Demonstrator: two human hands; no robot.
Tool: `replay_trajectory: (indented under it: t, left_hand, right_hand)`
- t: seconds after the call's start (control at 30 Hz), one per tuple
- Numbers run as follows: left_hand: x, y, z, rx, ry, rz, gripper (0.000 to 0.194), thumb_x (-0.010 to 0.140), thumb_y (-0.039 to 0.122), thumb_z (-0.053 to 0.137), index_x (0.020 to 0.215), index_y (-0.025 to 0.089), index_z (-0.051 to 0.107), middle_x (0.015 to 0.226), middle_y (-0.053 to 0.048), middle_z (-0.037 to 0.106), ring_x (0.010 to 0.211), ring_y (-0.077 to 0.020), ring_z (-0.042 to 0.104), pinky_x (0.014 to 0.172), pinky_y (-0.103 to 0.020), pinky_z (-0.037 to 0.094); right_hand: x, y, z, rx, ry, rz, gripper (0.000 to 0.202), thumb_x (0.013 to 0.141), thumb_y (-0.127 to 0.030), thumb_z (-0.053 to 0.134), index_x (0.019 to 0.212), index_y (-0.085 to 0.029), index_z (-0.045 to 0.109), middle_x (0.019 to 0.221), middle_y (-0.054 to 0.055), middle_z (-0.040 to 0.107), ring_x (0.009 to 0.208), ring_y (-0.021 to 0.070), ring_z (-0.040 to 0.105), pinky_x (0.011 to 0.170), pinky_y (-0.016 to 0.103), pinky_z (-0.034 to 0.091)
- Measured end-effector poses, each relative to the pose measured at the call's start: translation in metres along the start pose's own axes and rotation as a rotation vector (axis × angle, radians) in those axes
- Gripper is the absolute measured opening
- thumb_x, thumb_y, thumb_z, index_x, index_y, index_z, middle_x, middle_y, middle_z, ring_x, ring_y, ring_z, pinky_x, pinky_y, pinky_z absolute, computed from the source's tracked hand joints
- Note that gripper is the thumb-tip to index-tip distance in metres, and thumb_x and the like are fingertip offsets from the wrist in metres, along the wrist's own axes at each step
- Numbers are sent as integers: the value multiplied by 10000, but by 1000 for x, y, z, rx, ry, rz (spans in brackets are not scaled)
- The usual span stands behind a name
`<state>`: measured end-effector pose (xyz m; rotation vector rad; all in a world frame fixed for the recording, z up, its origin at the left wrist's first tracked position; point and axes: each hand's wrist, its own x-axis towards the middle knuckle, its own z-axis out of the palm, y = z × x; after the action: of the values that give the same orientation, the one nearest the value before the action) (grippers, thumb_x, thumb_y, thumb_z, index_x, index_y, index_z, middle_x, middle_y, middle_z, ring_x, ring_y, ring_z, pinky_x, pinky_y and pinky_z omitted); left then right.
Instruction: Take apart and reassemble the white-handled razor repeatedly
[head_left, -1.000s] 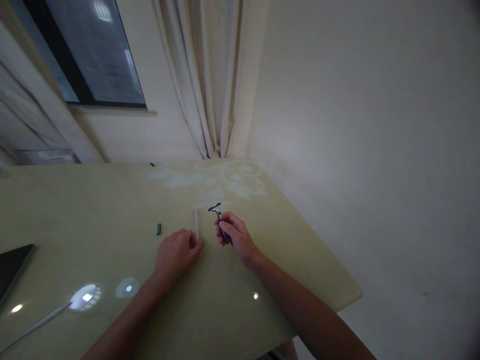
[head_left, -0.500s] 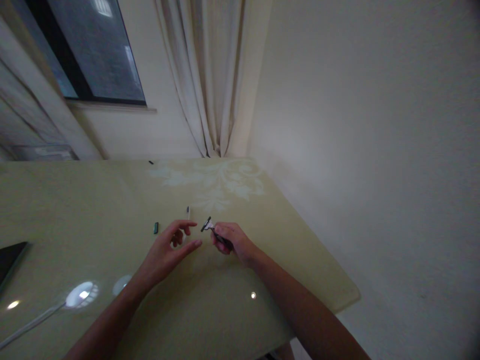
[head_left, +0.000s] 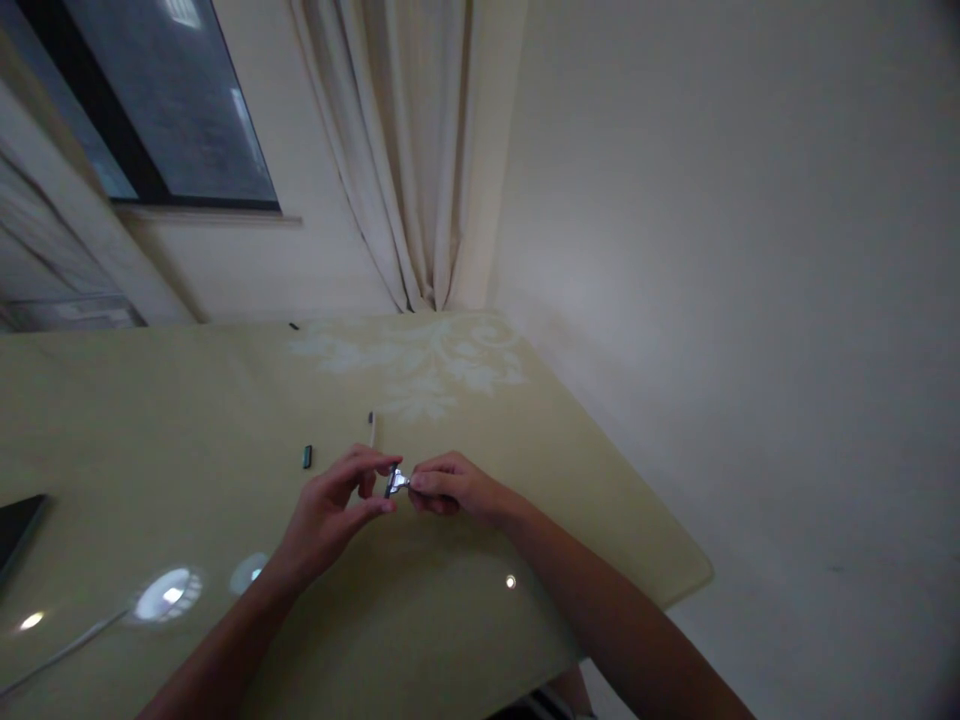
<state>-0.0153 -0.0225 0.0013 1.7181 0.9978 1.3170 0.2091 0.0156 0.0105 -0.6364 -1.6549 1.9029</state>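
Observation:
My right hand (head_left: 454, 485) is closed around the handle of a razor (head_left: 400, 482), whose head points left. At that head is my left hand (head_left: 341, 500), with its index finger at the upper end and its thumb at the lower end in a pinch. The razor's handle is mostly hidden inside my right fingers. Just beyond my left hand lies a toothbrush (head_left: 373, 430) with dark bristles and a white handle, its near part covered by the fingers. A small dark green piece (head_left: 307, 457) rests to the left of it.
The glossy table (head_left: 465, 620) runs up to the wall on the right. A dark flat object (head_left: 19, 525) sits at its left edge, near a thin white cable (head_left: 67, 648). One small black piece (head_left: 294, 326) lies by the far edge, below the curtain (head_left: 420, 160).
My left thumb and index finger have closed onto the razor's head. My right hand has brought the razor slightly left and down, and its head has turned toward the left hand.

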Motion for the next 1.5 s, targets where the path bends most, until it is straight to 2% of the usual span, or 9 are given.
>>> replay_trajectory:
  t: [0.33, 0.53, 0.67, 0.8, 0.97, 1.13, 1.27, 1.37, 1.5]
  left_hand:
    - [26, -4, 8, 234, 108, -174, 464, 827, 519, 752, 1200, 242, 743, 915, -15, 661, 691, -147, 542, 662, -280, 464]
    - [82, -25, 54, 681, -147, -136, 382, 813, 365, 767, 1162, 209, 758, 999, -60, 737, 850, -207, 641, 807, -323, 499]
    - [107, -42, 89, 744, -166, -176, 306, 788, 307, 794, 1073, 197, 785, 992, -85, 766, 964, -248, 679, 862, -337, 476]
    - [110, -48, 97, 755, -172, -204, 425, 795, 382, 781, 1165, 175, 757, 987, -91, 769, 891, -244, 697, 794, -327, 477]
    - [78, -37, 57, 726, -167, -184, 463, 857, 472, 663, 1217, 185, 714, 929, -47, 750, 737, -201, 651, 728, -314, 487]
    - [33, -43, -36, 803, 83, -192, 449, 869, 559, 572, 1097, 212, 743, 918, -63, 723, 720, -215, 602, 728, -343, 501]
    - [15, -63, -99, 856, 145, -387, 628, 771, 614, 614, 1206, 172, 717, 1045, -124, 721, 807, -265, 665, 780, -390, 548]
    - [13, -72, -117, 839, 107, -465, 748, 697, 638, 665, 1257, 145, 702, 1117, -160, 702, 830, -283, 696, 826, -418, 569]
    - [16, -69, -118, 837, 81, -431, 582, 746, 575, 618, 1143, 174, 760, 1071, -146, 695, 816, -275, 695, 864, -428, 568]
  right_hand:
    - [13, 5, -25, 109, 201, -97, 504, 861, -662, 670, 762, -168, 663, 505, -85, 396, 443, 71, 268, 453, 250, 154]
    - [16, 9, -64, 290, 543, -212, 515, 807, -684, 718, 813, -176, 629, 527, -104, 387, 413, 50, 230, 419, 225, 131]
    - [16, 15, -81, 352, 663, -257, 501, 825, -673, 708, 807, -181, 612, 506, -110, 380, 395, 47, 218, 405, 218, 140]
    - [16, 16, -87, 368, 718, -243, 470, 868, -645, 674, 794, -186, 598, 497, -110, 366, 390, 53, 220, 403, 221, 136]
    - [15, 13, -85, 359, 710, -249, 472, 859, -646, 670, 798, -182, 612, 508, -109, 368, 394, 53, 216, 404, 226, 139]
    - [16, 13, -76, 336, 667, -209, 468, 878, -640, 658, 793, -182, 623, 514, -104, 369, 397, 57, 224, 408, 230, 140]
    - [16, 16, -68, 331, 633, -174, 462, 864, -633, 675, 795, -179, 624, 517, -101, 377, 398, 56, 224, 404, 228, 134]
    - [15, 18, -65, 314, 617, -159, 470, 842, -640, 693, 797, -176, 628, 522, -101, 383, 400, 52, 227, 402, 223, 139]
    - [13, 18, -64, 299, 627, -146, 481, 805, -648, 717, 792, -177, 623, 529, -100, 397, 397, 47, 235, 397, 218, 138]
